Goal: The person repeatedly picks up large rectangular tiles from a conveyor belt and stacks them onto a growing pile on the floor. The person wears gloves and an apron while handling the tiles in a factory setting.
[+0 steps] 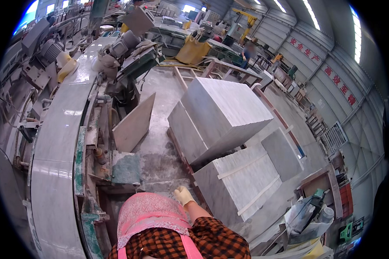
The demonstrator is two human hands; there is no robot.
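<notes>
Near stone stack (246,181) is sitting just right of the person, pale grey and blocky, w/ two thin light strips (230,172) lying across its top. As a whole it's prob. v. heavy, way past lifting by hand; a single slab is likely being stiff, not bending, yet brittle, so corners & thin edges are prone to chipping. Sawn faces are looking smooth, so prob. slippery if wet; top is looking rougher, maybe giving better grip. Best hold: prob. both hands spread wide on opposite edges, fingers staying off the corners. Can't tell if pieces are lying flat or standing on edge.

R hand (183,195) is hanging near the stack's left face, in what's looking like a cream glove, fingers seemingly curling in. Nothing is showing in it, but palm's hidden, so can't tell for sure. L hand isn't showing; can't tell its state.

Just beyond, far stone stack (235,101) is standing taller; a grey slab (283,155) is lying at the near stack's far right. Left of the walkway, a flat board (136,123) is leaning, & long shiny slabs (56,142) are running along the bench (79,166). Farther off, a yellow bag (192,50) is slumping & a co-worker (245,56) is standing.
</notes>
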